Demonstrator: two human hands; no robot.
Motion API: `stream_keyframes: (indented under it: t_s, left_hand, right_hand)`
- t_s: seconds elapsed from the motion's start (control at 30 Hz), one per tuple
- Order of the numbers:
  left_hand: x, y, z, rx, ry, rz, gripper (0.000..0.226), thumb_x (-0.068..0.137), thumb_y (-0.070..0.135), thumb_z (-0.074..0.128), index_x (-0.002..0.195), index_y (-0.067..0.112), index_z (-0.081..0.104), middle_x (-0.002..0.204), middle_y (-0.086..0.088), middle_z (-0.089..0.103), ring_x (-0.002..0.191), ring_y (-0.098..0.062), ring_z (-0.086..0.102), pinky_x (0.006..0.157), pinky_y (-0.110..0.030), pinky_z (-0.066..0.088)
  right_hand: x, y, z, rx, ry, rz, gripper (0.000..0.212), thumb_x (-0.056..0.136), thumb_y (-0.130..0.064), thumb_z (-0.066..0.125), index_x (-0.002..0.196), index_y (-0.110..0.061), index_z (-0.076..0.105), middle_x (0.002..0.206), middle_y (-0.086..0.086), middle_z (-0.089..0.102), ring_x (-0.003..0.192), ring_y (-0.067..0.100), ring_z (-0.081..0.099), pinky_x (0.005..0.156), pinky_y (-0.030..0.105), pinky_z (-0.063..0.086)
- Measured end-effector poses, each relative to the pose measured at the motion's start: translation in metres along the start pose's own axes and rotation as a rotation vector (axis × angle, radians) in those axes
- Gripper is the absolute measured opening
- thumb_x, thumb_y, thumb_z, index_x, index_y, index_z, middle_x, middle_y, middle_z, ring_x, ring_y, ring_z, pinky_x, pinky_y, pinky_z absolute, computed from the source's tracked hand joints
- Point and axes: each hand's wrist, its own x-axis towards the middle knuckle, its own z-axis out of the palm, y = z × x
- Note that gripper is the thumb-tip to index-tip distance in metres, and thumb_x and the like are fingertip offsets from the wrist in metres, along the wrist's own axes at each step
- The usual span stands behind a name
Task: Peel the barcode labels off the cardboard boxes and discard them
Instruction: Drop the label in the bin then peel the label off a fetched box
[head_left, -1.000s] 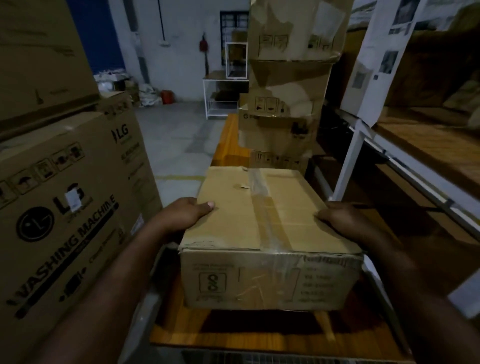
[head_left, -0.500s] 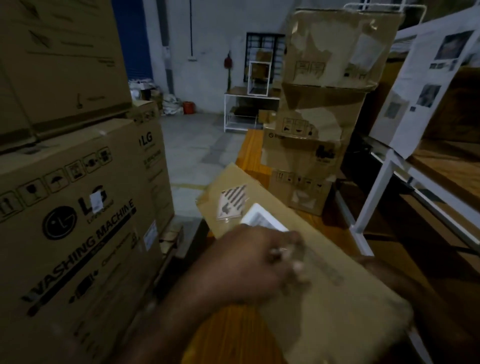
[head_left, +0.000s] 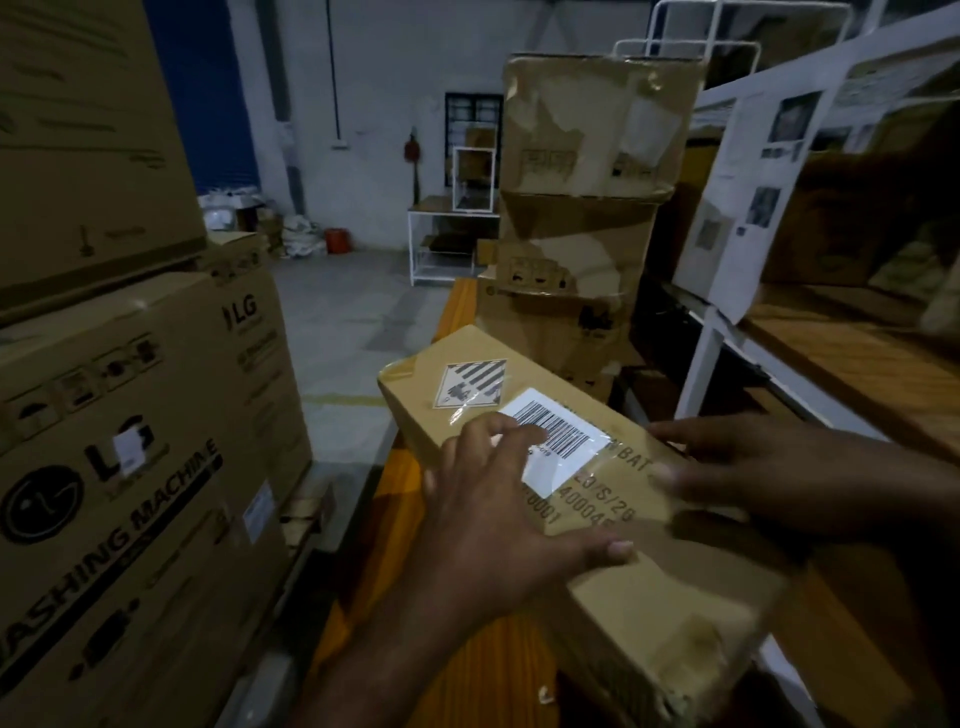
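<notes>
Head, L hand (head_left: 488, 514) splayed on label (head_left: 563, 448), R hand (head_left: 737, 467) prob flat

Cardboard box (head_left: 649, 587): plain tan-brown with black printed lettering on its top face. It bears a barcode label (head_left: 558, 447), white with a band of thin black bars, and a diamond sticker (head_left: 470, 384), white with black stripes across its upper half. Left of the box is a washing-machine carton (head_left: 130, 467), brown with black logo, lettering and handling symbols; beneath the box, platform (head_left: 410, 519), orange; right of it, rack frame (head_left: 701, 364), white; far behind it to the left, wall panel (head_left: 208, 93), deep blue, and bucket (head_left: 336, 240), orange-red.
</notes>
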Motion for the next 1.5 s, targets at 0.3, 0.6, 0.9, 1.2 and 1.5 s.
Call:
stream_keyframes:
  t_s: [0.3,0.6,0.9,1.2,1.5]
  left_hand:
    - [0.073,-0.022,-0.047,0.114,-0.083,0.19,0.048,0.089,0.043,0.068,0.134,0.032,0.056,0.142,0.013,0.049,0.129,-0.01,0.042,0.105,-0.033,0.039]
    - [0.052,-0.008,-0.054,0.294,-0.392,0.259,0.069,0.084,0.07,0.056,0.146,0.048,0.035,0.152,0.026,0.036,0.131,-0.001,0.032,0.114,-0.041,0.028]
    - [0.038,-0.014,-0.056,0.175,-0.219,0.065,0.097,0.049,0.081,0.074,0.137,0.051,0.045,0.129,0.03,0.046,0.122,-0.009,0.038,0.103,-0.043,0.04]
    - [0.032,-0.01,-0.054,0.281,-0.196,0.115,0.092,0.058,0.082,0.064,0.141,0.049,0.041,0.141,0.028,0.041,0.131,-0.004,0.032,0.115,-0.04,0.021]
    - [0.032,-0.014,-0.074,0.336,-0.38,0.213,0.09,0.069,0.077,0.064,0.148,0.05,0.029,0.148,0.028,0.034,0.132,-0.001,0.03,0.114,-0.041,0.024]
  right_hand:
    - [0.022,0.043,0.037,-0.499,0.499,-0.15,0.079,0.081,-0.082,0.026,0.148,-0.041,0.027,0.123,-0.016,0.058,0.098,0.005,0.058,0.079,0.031,0.052]
    - [0.048,0.043,0.016,-0.434,0.478,-0.433,0.064,0.079,-0.081,0.034,0.121,-0.043,0.062,0.123,-0.018,0.06,0.111,0.003,0.053,0.088,0.035,0.047]
    - [0.051,-0.004,0.053,-0.52,0.642,-0.257,0.042,0.09,-0.061,0.044,0.129,-0.045,0.048,0.128,-0.011,0.043,0.118,0.013,0.033,0.096,0.039,0.032]
    - [0.051,-0.001,0.094,-0.16,0.793,-0.322,0.021,0.082,-0.045,0.051,0.091,-0.033,0.066,0.096,-0.018,0.051,0.093,0.003,0.038,0.081,0.035,0.043]
    - [0.042,-0.012,0.11,-0.167,0.881,-0.16,0.029,0.084,-0.046,0.058,0.106,-0.028,0.06,0.108,-0.004,0.05,0.103,0.013,0.039,0.085,0.037,0.043]
